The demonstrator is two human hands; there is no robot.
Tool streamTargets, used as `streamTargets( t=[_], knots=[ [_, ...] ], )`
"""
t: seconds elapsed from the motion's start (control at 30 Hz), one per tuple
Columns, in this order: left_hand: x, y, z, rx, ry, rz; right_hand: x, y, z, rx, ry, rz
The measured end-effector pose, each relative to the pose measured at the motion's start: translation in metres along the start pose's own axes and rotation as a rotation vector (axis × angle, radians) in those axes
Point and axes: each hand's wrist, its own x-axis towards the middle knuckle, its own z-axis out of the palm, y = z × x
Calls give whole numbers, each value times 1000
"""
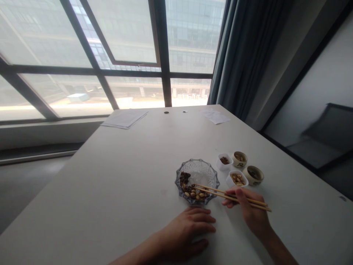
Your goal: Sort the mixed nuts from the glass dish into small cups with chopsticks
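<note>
From the head camera, the right hand [249, 209] is closed around a pair of wooden chopsticks [220, 194], grasping them toward their upper end. The 2 sticks run left across the table, with their tips inside a cut-glass dish [197, 180] and over its contents. The dish sits on the white table [110, 184], right of centre and toward the near side. It holds tan peanuts [193, 194] along its near part and a dark brown food [184, 179] at its left.

The left hand [184, 232] lies released and flat on the tabletop, fingers spread and holding nothing, just near of the dish.

Right of the dish stand 4 small cups: 2 white square ones, the far with dark brown bits [224, 162] and the near with peanuts [237, 179], and 2 round ceramic ones [239, 159] [253, 175]. Dark marks show on the round cups, too small to read for certain.

At the far end lie 2 sheets or stacks of paper [124, 119] [215, 116], with no legible writing. Beyond is a large window [135, 36], with a dark curtain [242, 55] at its right.
</note>
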Motion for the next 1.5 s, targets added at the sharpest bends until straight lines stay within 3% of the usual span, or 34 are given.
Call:
streamTargets(
  t=[0.27,0.53,0.83,1.07,1.5],
  knots=[
    [-1,-2,2,7,5,10,9,18,-2,72,-27,71],
    [-1,-2,2,3,6,10,10,31,-7,77,-56,36],
    [0,-2,2,12,4,7,3,33,9,149,37,76],
    [0,-4,3,15,13,26,3,46,20,192,8,129],
    [-1,-5,4,18,13,14,5,36,36,412,164,304]
  ],
)
